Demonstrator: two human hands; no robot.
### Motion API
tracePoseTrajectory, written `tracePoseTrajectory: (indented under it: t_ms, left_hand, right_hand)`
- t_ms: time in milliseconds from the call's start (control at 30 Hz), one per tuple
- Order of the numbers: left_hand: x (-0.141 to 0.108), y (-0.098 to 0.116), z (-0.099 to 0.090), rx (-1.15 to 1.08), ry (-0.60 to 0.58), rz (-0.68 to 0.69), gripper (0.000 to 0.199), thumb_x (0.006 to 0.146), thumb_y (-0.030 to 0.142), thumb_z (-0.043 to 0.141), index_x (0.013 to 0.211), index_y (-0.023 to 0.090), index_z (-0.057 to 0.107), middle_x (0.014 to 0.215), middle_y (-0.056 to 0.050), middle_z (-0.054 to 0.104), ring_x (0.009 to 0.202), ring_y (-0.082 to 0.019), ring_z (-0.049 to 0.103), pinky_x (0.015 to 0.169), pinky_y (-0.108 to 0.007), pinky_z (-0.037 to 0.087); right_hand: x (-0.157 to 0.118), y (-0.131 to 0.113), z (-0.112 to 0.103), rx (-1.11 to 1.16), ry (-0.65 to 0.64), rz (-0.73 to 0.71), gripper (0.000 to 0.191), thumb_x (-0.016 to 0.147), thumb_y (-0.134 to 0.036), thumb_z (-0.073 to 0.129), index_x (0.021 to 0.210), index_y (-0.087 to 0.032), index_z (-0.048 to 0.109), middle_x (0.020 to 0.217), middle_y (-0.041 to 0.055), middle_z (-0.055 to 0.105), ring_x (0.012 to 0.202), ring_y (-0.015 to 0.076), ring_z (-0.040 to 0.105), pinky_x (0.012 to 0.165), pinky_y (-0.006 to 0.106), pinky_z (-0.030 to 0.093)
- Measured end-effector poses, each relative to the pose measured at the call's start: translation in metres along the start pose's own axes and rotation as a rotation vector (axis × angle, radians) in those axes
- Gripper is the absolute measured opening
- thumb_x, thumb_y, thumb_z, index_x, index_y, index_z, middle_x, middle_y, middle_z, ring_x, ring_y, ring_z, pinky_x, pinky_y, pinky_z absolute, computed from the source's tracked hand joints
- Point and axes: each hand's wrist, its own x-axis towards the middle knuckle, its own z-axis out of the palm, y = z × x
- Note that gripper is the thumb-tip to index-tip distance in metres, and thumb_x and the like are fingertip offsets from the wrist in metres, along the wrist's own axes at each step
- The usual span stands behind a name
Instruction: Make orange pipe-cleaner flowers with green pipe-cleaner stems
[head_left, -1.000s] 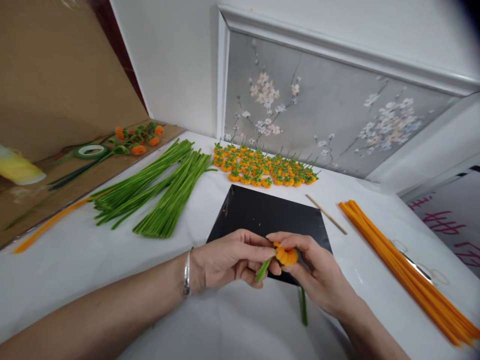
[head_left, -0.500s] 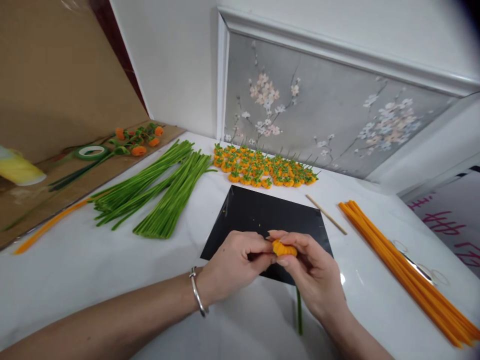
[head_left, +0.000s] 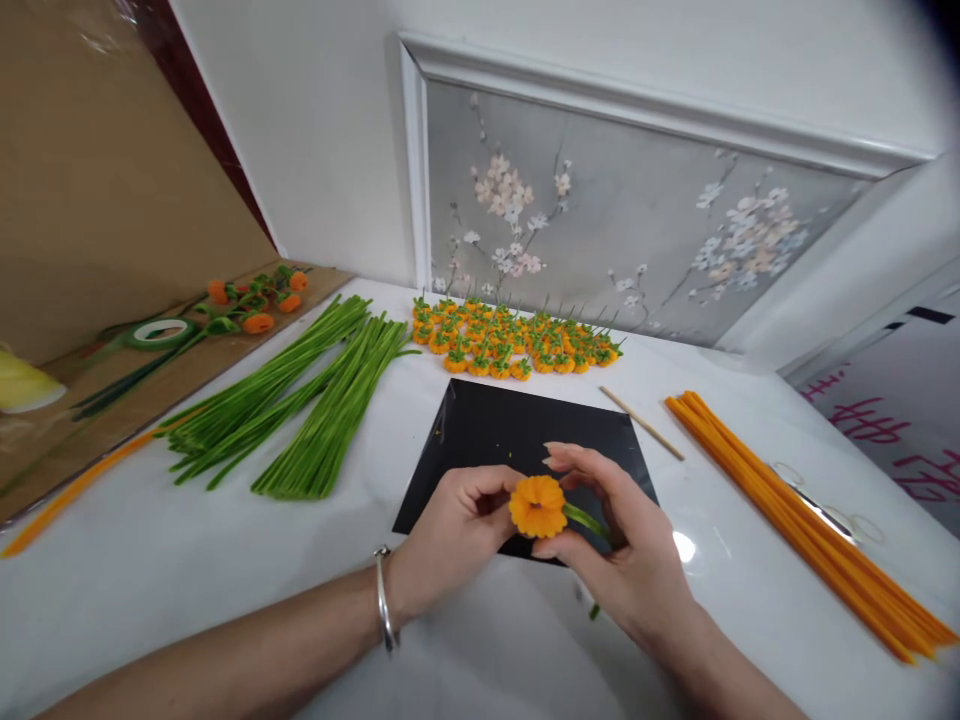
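One orange flower [head_left: 538, 507], scalloped rim, ruffled face toward the viewer, held up between the two hands above the near edge of a black mat [head_left: 547, 415]; left hand [head_left: 465, 530], thumb and forefinger pinching the flower's left edge, silver bracelet [head_left: 385, 600] at the wrist; right hand [head_left: 630, 540], thumb just under the flower, fingers arched and spread beside it; one green stem [head_left: 587, 520], running from behind the flower toward the right palm, whether gripped there cannot be told; green pipe cleaners [head_left: 322, 420], bundled, left of the mat; small orange-and-green flower heads [head_left: 487, 340], in rows beyond the mat; thin stick [head_left: 642, 422], lying by the mat's right side; orange pipe cleaners [head_left: 787, 520], one long bundle, far right; scissors [head_left: 821, 512], partly hidden beside that bundle; tape roll [head_left: 160, 332], on cardboard [head_left: 330, 285] at left, near some finished-looking orange blooms [head_left: 259, 323]
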Motion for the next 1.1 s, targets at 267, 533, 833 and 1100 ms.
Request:
tracePoseTrajectory:
  t_ms: [267, 533, 833, 1100]
  left_hand:
    - [-0.003, -0.001, 0.000, 0.185, 0.010, 0.125, 0.011, 0.084, 0.024, 0.060, 0.083, 0.015, 0.066, 0.077, -0.002, 0.066, 0.070, -0.013, 0.059, 0.064, -0.022, 0.048]
    - [-0.010, 0.003, -0.002, 0.021, -0.253, 0.015, 0.052, 0.083, 0.035, 0.062, 0.126, 0.020, 0.037, 0.100, -0.008, 0.064, 0.088, -0.020, 0.066, 0.075, -0.031, 0.054]
    - [-0.001, 0.005, 0.004, -0.180, -0.190, -0.259, 0.028, 0.093, 0.044, 0.044, 0.101, 0.018, 0.051, 0.082, -0.004, 0.066, 0.075, -0.016, 0.070, 0.069, -0.026, 0.054]
    - [0.006, 0.003, -0.002, -0.443, -0.442, -0.687, 0.023, 0.090, 0.037, 0.039, 0.081, 0.017, 0.047, 0.066, -0.007, 0.070, 0.054, -0.015, 0.069, 0.045, -0.015, 0.048]
  right_hand:
    - [0.005, -0.004, -0.005, -0.115, 0.031, -0.103, 0.011, 0.090, -0.018, 0.055, 0.100, -0.020, 0.060, 0.077, 0.0012, 0.064, 0.064, 0.0118, 0.060, 0.059, 0.021, 0.050]
    - [0.005, 0.003, -0.007, -0.287, -0.071, -0.160, 0.014, 0.092, -0.015, 0.049, 0.096, -0.020, 0.061, 0.078, 0.0020, 0.065, 0.063, 0.0127, 0.060, 0.057, 0.023, 0.048]
    - [0.006, -0.004, -0.012, -0.376, -0.097, -0.146, 0.016, 0.094, -0.019, 0.047, 0.100, -0.019, 0.061, 0.084, 0.0041, 0.067, 0.066, 0.0127, 0.063, 0.062, 0.024, 0.050]
    - [0.011, 0.008, -0.016, -0.456, -0.048, -0.111, 0.022, 0.096, -0.022, 0.044, 0.086, -0.018, 0.063, 0.078, 0.0046, 0.065, 0.069, 0.0136, 0.063, 0.065, 0.024, 0.050]
